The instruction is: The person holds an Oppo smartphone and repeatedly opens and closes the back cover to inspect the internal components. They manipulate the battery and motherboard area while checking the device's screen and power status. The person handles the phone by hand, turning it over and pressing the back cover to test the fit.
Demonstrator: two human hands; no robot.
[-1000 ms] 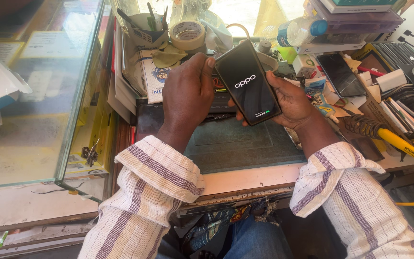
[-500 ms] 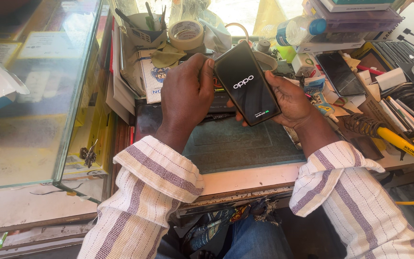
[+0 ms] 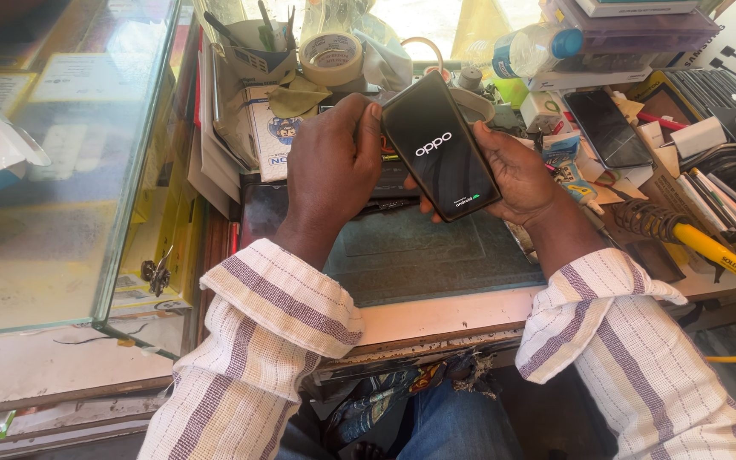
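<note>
A black smartphone (image 3: 440,146) with a lit screen is held tilted above the grey work mat (image 3: 436,255), screen up. The right hand (image 3: 517,175) cradles it from beneath, fingers curled around its right edge. The left hand (image 3: 330,162) grips the left edge, thumb pressed near the top corner. Beyond lie a roll of tape (image 3: 330,56), a plastic bottle (image 3: 528,49) and a second phone (image 3: 606,128) on the cluttered table (image 3: 436,319). A glass case (image 3: 61,170) stands left.

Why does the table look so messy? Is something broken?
Nothing looks broken. The black phone, held by the left hand and right hand, is lit and uncracked. The tape roll, second phone and tools just lie crowded together.
</note>
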